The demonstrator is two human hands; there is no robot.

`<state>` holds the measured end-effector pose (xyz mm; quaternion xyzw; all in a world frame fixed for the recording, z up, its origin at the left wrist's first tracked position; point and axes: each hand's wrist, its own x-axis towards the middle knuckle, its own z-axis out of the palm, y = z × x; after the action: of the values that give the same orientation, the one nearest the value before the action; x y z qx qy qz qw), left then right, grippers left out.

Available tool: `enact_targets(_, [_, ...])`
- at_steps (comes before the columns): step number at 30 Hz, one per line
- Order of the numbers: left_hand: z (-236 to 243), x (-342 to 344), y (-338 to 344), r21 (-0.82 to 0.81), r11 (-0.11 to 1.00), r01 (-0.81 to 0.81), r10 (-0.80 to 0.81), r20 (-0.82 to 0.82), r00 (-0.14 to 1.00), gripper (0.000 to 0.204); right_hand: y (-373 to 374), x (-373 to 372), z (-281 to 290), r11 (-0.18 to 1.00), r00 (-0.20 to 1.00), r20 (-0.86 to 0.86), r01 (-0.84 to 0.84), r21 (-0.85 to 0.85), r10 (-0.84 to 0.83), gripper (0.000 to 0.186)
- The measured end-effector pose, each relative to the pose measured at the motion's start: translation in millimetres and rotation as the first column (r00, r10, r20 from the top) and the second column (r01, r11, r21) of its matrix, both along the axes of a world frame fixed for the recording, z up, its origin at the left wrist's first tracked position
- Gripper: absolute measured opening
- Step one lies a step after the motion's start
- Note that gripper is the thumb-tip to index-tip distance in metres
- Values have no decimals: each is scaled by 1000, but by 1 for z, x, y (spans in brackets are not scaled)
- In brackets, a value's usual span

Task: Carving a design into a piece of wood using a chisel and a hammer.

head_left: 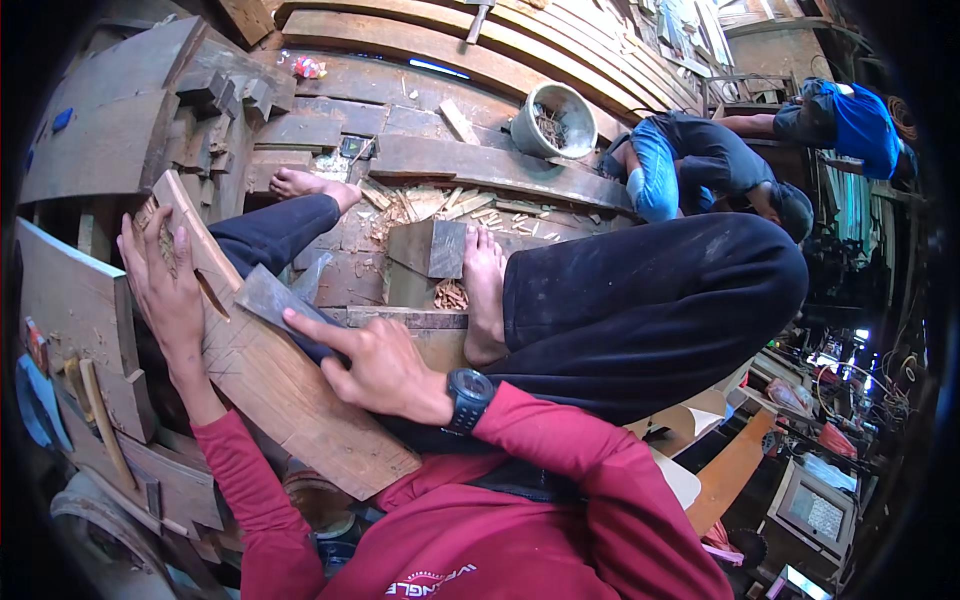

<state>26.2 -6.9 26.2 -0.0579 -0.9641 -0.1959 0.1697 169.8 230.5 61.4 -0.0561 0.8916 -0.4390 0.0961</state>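
A long wooden plank (290, 400) with pencil lines lies slanted across my lap. My left hand (165, 285) grips its upper left edge, fingers wrapped over the end. My right hand (375, 365), with a dark watch on the wrist, presses a flat grey metal blade (270, 298) against the plank's face, index finger stretched along it. My bare feet (485, 290) rest on a wooden block (425, 250) and on timbers further back.
Wood chips (450, 205) litter the curved timbers ahead. A grey bucket (555, 120) stands at the back. Two people (720, 160) crouch at upper right. Planks and a hammer-like tool (95, 400) lie at left; screens and clutter sit lower right.
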Motion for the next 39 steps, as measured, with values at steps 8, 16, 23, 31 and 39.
enact_targets(8, [3,0,-2,-4,1000,-1,1,10,1000,37,4,7,15,999,995,94,-29,-16,30,63])
enact_targets(16, [3,1,0,24,1000,2,-2,-6,1000,37,3,11,16,1000,998,56,-7,4,6,64])
enact_targets(23, [2,0,0,-13,1000,-8,8,-2,1000,37,-8,-7,5,998,998,-52,22,51,-19,66])
enact_targets(31, [3,0,0,-11,1000,0,0,3,1000,38,4,8,13,999,999,19,-44,5,44,66])
enact_targets(39, [1,0,0,-20,1000,-14,14,-7,1000,39,4,7,12,998,998,21,-53,28,52,66])
